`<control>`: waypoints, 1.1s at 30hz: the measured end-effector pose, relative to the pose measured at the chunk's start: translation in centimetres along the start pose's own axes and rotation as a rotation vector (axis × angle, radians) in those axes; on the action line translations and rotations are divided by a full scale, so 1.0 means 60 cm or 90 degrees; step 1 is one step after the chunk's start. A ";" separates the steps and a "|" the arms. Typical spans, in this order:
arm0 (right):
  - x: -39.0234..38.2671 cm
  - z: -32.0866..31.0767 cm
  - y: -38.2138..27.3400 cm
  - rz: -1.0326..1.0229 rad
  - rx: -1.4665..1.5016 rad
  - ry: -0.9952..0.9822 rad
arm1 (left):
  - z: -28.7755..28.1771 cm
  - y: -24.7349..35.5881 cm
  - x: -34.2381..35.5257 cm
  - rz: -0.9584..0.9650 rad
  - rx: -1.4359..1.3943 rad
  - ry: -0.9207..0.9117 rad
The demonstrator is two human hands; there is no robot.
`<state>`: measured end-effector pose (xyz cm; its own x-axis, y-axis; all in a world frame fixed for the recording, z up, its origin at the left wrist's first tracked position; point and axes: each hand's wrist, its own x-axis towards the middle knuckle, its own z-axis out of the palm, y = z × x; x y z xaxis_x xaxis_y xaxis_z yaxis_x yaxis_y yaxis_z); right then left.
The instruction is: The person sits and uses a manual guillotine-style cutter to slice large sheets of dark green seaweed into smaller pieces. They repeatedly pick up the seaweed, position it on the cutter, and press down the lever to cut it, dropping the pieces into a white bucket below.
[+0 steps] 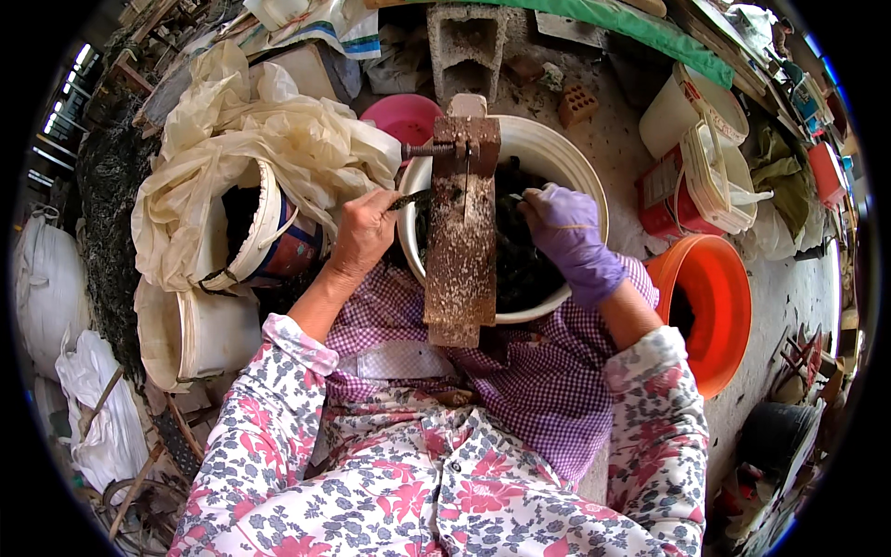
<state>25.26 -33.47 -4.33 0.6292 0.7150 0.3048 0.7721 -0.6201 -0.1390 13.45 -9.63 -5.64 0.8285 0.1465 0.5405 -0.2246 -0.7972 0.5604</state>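
A rusty, crusted metal board [461, 246] lies across a white basin [564, 156] full of dark wet strands [524, 265]. At its far end stands a rusty clamp block with a threaded bolt [429, 148]. My bare left hand [364, 232] is closed on a dark strand just left of the board. My right hand [568, 232], in a purple glove, pinches a thin strand over the basin on the board's right. A checked purple apron [538, 381] covers my lap under the basin.
Left: a white bucket [264, 223] lined with a pale plastic sheet, another white bucket [200, 334] below it, white sacks [46, 278]. Right: an orange bucket [719, 306], stacked white tubs [715, 167], a red container [661, 200]. Behind: a pink bowl [404, 116], a concrete block [469, 42].
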 end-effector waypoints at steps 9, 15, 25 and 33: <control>-0.022 -0.068 -0.106 -0.075 0.256 -0.012 | -0.025 0.141 0.010 0.030 -0.156 -0.159; -0.059 -0.113 -0.113 0.339 0.876 -0.114 | -0.069 0.132 -0.024 -0.240 -0.350 -0.260; -0.102 -0.032 -0.107 0.548 1.058 -0.097 | -0.071 0.078 -0.073 -0.524 -0.528 -0.186; -0.103 -0.084 -0.108 0.555 0.922 -0.183 | -0.073 0.109 -0.052 -0.069 -0.003 -0.017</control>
<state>15.91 -35.47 -0.55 0.7449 0.4818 -0.4616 -0.4384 -0.1681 -0.8829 7.13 -12.74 -0.91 0.8611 0.2168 0.4598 -0.1347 -0.7749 0.6176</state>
